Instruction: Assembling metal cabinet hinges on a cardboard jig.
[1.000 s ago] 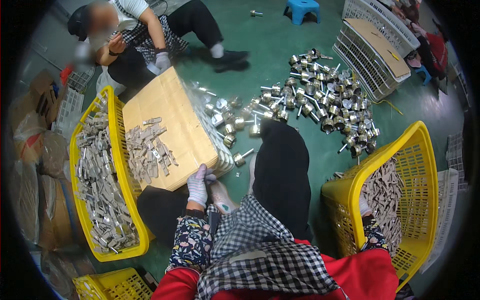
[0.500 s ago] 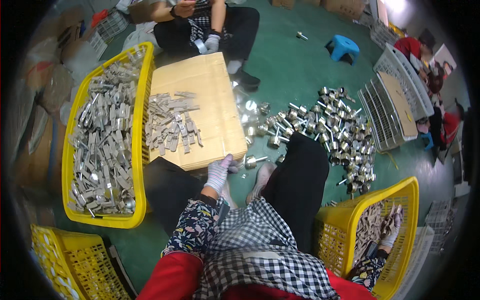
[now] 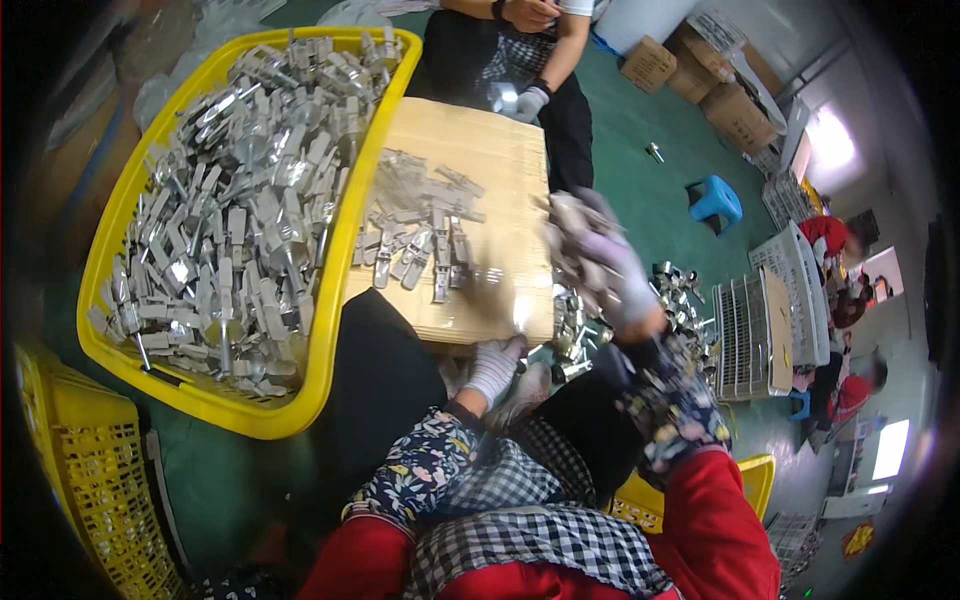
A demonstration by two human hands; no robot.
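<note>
Bunching a fistful of grey clips [image 3: 578, 240], our right hand [image 3: 622, 268] comes up blurred at the right-hand edge of the cardboard stack [image 3: 505, 170], its fingers curled around the load! Down at the near edge we find our left hand [image 3: 494, 370] in its striped glove, right by the cardboard; whether it pinches or merely rests there, we cannot tell. More loose clips [image 3: 412, 248] lie scattered over the left part of the top sheet, and just beside them we have the big yellow basket [image 3: 318, 385], heaped with clip assemblies [image 3: 240, 220]. Beyond our right forearm, shiny metal cups [image 3: 684, 288] crowd the green floor [image 3: 625, 150], and across the cardboard a co-worker's gloved hand [image 3: 531, 103] sits near the far edge.
</note>
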